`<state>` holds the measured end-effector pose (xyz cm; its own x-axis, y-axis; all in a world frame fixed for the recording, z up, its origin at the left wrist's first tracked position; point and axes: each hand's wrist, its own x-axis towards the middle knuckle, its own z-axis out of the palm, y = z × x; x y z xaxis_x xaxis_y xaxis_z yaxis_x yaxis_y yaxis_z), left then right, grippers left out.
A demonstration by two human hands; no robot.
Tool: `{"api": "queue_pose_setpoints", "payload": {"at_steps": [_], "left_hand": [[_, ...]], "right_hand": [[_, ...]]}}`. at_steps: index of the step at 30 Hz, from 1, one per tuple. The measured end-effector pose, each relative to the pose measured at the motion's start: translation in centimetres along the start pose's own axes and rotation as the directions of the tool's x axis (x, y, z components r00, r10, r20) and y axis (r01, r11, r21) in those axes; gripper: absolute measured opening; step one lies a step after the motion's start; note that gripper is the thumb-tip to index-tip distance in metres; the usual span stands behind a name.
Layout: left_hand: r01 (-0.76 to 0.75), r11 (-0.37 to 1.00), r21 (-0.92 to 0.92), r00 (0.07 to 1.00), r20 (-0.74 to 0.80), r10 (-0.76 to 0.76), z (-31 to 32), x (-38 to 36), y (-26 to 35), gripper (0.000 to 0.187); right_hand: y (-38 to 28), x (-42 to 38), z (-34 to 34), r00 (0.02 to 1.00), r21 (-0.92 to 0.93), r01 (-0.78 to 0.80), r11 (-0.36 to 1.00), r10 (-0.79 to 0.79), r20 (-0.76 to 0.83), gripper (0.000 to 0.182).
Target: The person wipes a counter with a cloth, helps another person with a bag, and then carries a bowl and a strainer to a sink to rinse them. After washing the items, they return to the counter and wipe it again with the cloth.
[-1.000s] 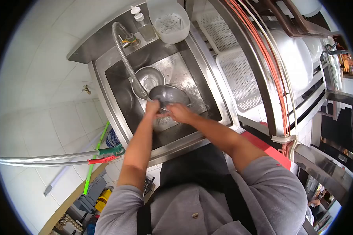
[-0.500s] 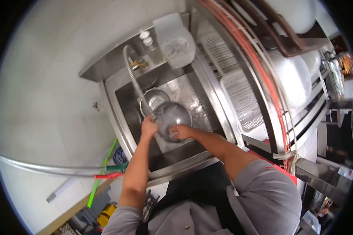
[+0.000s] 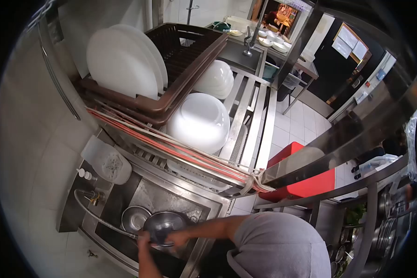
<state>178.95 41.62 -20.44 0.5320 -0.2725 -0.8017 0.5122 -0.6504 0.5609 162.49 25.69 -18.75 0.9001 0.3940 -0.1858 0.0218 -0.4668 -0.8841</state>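
At the lower left, my left hand is closed around the end of a flexible metal faucet hose, beside the bowl. A round metal bowl sits in the steel sink. My right hand overlaps the near right side of this bowl, its fingers curled and slightly blurred; I cannot tell what they hold. Just left of the bowl, partly behind it, lies a second shiny metal bowl.
Above the sink a steel rack carries white bowls and a brown dish rack with white plates. A clear plastic container and pump bottle stand at the sink's back. A red bin is to the right.
My view has swung up and to the right, bringing the rack and the room into sight. The sink now appears lower left. Both hands stay at the bowl.
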Motion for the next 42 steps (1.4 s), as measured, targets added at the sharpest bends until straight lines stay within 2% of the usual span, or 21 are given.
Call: {"api": "queue_pose_setpoints", "payload": {"at_steps": [1,4,7,9,11,13,15,17,18,19,23,24,25,26,30,33,35,37,39,40,42], "left_hand": [[0.095,0.992,0.081,0.994,0.046,-0.099,-2.5,1.6,-0.9,0.053],[0.04,0.994,0.105,0.998,0.047,-0.045,-2.6,-3.3,1.8,0.052],[-0.362,0.688,0.628,0.916,0.105,0.386,-2.8,-2.0,-0.4,0.056],[-0.248,0.96,0.133,0.965,-0.051,0.257,-0.3,-5.7,0.7,0.065],[-0.392,0.913,-0.113,0.913,-0.167,0.371,2.9,-7.9,1.4,0.062],[-0.383,0.845,-0.373,0.893,-0.382,0.236,4.4,-5.9,0.6,0.051],[-0.5,0.729,-0.466,0.865,-0.297,0.404,4.6,-4.7,-1.4,0.041],[-0.382,0.742,-0.551,0.895,-0.421,0.148,5.0,-7.1,-0.4,0.041],[-0.268,0.622,-0.736,0.935,-0.355,-0.018,5.0,-9.1,1.7,0.044],[-0.266,0.62,-0.738,0.933,-0.36,-0.027,5.9,-9.7,2.2,0.044],[-0.313,0.584,-0.749,0.904,-0.424,-0.06,5.1,-7.5,0.2,0.046],[-0.282,0.362,-0.889,0.945,-0.323,-0.057,4.3,-7.3,-0.1,0.048],[-0.218,0.115,-0.969,0.974,-0.223,-0.032,3.6,-7.4,-0.5,0.05],[-0.125,-0.143,-0.982,0.991,-0.129,0.02,3.4,-7.7,-0.7,0.052],[-0.277,0.361,-0.89,0.942,-0.326,-0.081,1.3,-11.4,-0.7,0.063],[-0.213,0.517,-0.829,0.974,-0.223,0.044,2.5,-10.4,1.1,0.063],[-0.267,0.726,-0.634,0.903,-0.428,-0.042,4.5,-7.9,2.0,0.058],[-0.319,0.234,-0.918,0.913,-0.231,0.337,3.7,-0.2,-5.0,0.057],[-0.246,0.131,-0.96,0.966,-0.232,0.111,3.7,-5.1,-0.6,0.057],[-0.193,0.007,-0.981,0.973,-0.193,-0.127,4.0,-8.2,1.2,0.058],[-0.219,0.141,-0.965,0.975,-0.222,-0.008,4.7,-11.2,1.4,0.056]], "right_hand": [[1.7,-0.3,-0.2,0.984,-0.177,0.171,0.969,-0.16,0.078,0.057],[-2.7,0.1,-9.6,0.966,-0.149,0.054,0.987,-0.014,0.259,0.058],[-2.3,3.3,-13.8,0.997,0.045,-0.022,0.999,0.019,0.07,0.051],[-3.7,4.5,-14.9,0.989,0.086,-0.147,0.985,0.145,0.029,0.049],[-3.5,5.7,-13.7,0.872,-0.12,0.032,0.992,-0.086,-0.482,0.044],[-6.8,5.1,-10.6,0.876,-0.202,-0.113,0.973,0.001,-0.482,0.036],[-8.4,4.7,-5.8,0.91,-0.525,-0.01,0.851,-0.209,-0.357,0.034],[-8.9,4.9,-8.8,0.937,-0.409,0.053,0.911,-0.187,-0.295,0.032],[-7.8,6.4,-11.1,0.935,-0.357,-0.157,0.921,0.022,-0.355,0.032],[-6.8,7.6,-12.1,0.89,-0.303,-0.361,0.882,0.228,-0.396,0.033],[-6.8,9.4,-9.1,0.951,-0.15,-0.285,0.947,0.26,-0.165,0.025],[-8.3,7.5,-6.4,0.884,-0.293,0.033,0.956,-0.164,-0.438,0.025],[-9.2,5.9,-4.9,0.595,-0.504,0.273,0.819,-0.555,-0.581,0.024],[-8.5,4.8,-5.1,0.601,-0.505,0.271,0.82,-0.553,-0.577,0.024],[-3.1,5.5,-8.6,0.671,0.434,-0.18,0.883,0.432,-0.602,0.028],[-6.2,7.6,-11.0,0.825,0.267,-0.294,0.918,0.384,-0.414,0.029],[-6.7,9.8,-8.1,0.923,-0.219,-0.037,0.975,-0.05,-0.38,0.031],[-8.1,7.5,-5.5,0.914,-0.191,-0.076,0.979,-0.008,-0.406,0.033],[-7.8,3.9,-4.5,0.653,-0.414,0.28,0.866,-0.488,-0.579,0.037],[-6.7,2.5,-4.1,0.619,-0.325,0.209,0.922,-0.382,-0.686,0.036],[-2.0,2.4,-3.8,0.478,0.113,0.029,0.993,0.086,-0.874,0.034]]}}
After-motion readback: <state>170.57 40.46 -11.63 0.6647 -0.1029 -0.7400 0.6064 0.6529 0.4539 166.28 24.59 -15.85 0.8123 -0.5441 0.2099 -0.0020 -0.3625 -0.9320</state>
